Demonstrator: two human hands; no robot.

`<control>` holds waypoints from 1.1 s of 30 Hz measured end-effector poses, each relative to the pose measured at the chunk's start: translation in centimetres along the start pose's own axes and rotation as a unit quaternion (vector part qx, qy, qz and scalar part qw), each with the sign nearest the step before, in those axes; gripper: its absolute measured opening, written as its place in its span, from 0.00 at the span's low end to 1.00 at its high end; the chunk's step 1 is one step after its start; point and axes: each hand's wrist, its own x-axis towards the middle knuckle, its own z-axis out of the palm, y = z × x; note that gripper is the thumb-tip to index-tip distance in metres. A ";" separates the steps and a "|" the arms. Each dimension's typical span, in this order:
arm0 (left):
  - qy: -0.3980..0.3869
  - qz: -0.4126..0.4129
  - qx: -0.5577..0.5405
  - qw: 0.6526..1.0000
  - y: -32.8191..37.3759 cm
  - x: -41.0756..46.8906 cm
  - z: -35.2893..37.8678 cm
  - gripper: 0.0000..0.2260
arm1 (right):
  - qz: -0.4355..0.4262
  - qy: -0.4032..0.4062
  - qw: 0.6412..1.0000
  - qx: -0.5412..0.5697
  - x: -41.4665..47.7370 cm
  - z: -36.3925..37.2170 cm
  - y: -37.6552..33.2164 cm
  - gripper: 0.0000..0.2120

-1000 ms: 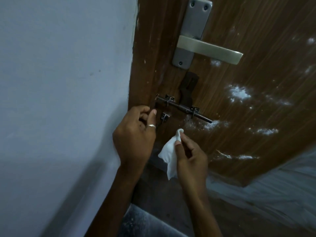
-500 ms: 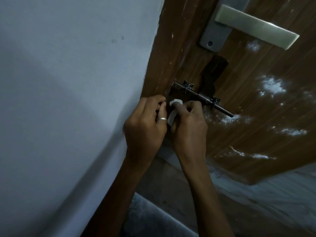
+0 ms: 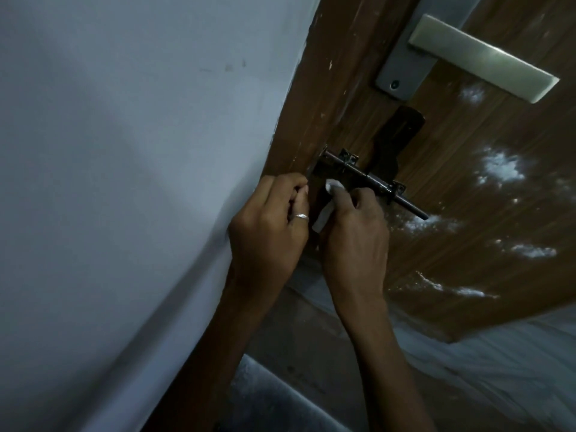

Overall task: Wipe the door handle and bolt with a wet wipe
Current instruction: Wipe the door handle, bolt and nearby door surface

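With our right hand pinching the wet wipe just under the bolt and left hand curled shut at the door edge, we risk snagging the wipe on the brackets

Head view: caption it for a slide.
Right hand presses wet wipe by door bolt; left hand alongside.

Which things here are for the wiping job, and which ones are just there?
For the job:
- wet wipe, pinched in the right hand
- bolt
- door handle
- left hand, closed at the door edge beside the bolt

Just there:
- wall
- white smudges on the wooden door
- ring
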 end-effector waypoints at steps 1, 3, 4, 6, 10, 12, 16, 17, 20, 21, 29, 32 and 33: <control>0.000 -0.004 0.003 1.000 0.0 0.0 0.0 0.05 | 0.014 -0.003 1.000 0.006 -0.3 -0.2 0.3 0.20; 0.000 -0.010 0.009 1.000 0.0 0.0 0.1 0.05 | 0.034 0.005 0.999 0.035 -1.1 -0.5 0.9 0.17; 0.000 -0.012 0.010 1.000 0.1 0.0 0.1 0.05 | 0.036 0.018 0.998 0.056 -1.3 -0.7 1.1 0.17; 0.000 -0.013 0.014 1.000 0.2 0.0 0.1 0.05 | 0.022 0.047 0.995 0.087 -1.2 -0.9 1.2 0.18; 0.003 -0.019 0.022 1.000 0.3 0.0 0.3 0.05 | -0.029 0.040 0.995 0.082 0.7 -0.1 0.1 0.19; 0.001 -0.017 0.021 1.000 0.3 -0.1 0.3 0.05 | -0.031 0.013 0.998 0.056 0.6 0.5 -0.2 0.22; -0.006 -0.014 0.027 1.000 0.1 0.0 0.2 0.06 | 0.019 0.028 0.998 0.057 -0.6 0.6 0.2 0.23; -0.008 -0.014 0.027 1.000 0.1 0.1 0.2 0.06 | 0.031 0.043 0.997 0.061 -0.8 0.4 0.4 0.22; -0.007 -0.019 0.026 0.999 0.1 0.1 0.2 0.06 | 0.020 0.082 0.993 0.084 -0.8 -0.2 0.3 0.17; -0.007 -0.018 0.027 0.999 0.1 0.1 0.2 0.06 | 0.004 0.084 0.992 0.090 -0.6 -0.1 0.3 0.17; -0.014 -0.020 0.042 0.999 0.3 -0.1 0.0 0.06 | 0.042 0.064 0.992 0.099 -1.5 1.1 0.9 0.16; -0.013 -0.016 0.035 0.999 0.3 0.1 -0.1 0.05 | 0.075 0.088 0.985 0.131 -2.2 0.3 1.6 0.15; -0.013 -0.018 0.033 0.999 0.3 0.1 0.0 0.05 | 0.077 0.097 0.984 0.130 -2.2 0.1 1.6 0.15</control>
